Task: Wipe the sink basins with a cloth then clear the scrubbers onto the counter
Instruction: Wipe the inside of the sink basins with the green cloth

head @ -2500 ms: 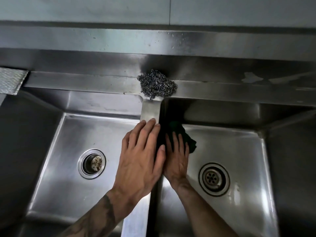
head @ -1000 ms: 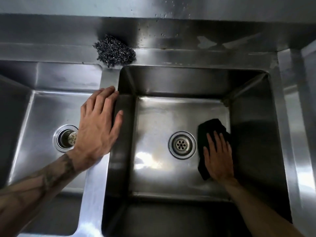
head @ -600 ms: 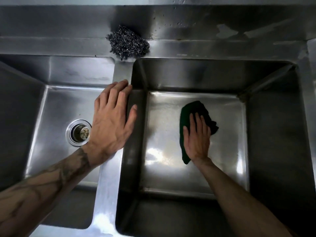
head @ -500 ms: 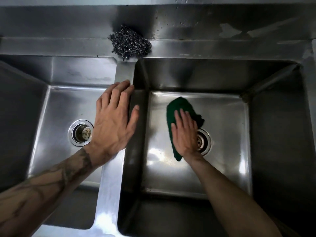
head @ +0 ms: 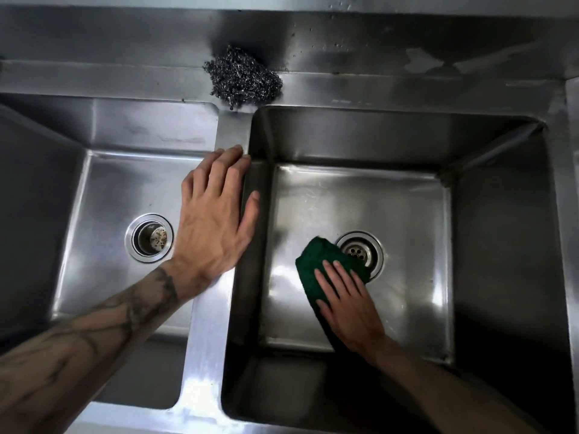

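Wiping is the step in hand: the right hand lies flat, fingers straight and close together, pressing the green cloth onto the floor of the right basin, where the cloth overlaps the left edge of the drain. The left hand rests palm down and spread on the divider between the basins, holding nothing and likely bracing the person's lean. The next move probably calls for even, flat pressure to sweep the cloth across the rest of this floor and up the walls. Whether the left basin has been wiped cannot be told from its look. Clearing has not begun: the steel scrubber sits on the back rim at the head of the divider, beyond the left fingertips and touching neither hand. Its loose wire tangle should lift with a light pinch, though no desk surface to receive it is clearly in view. Counted: two basins, two drains, one cloth, one scrubber in sight, two hands.
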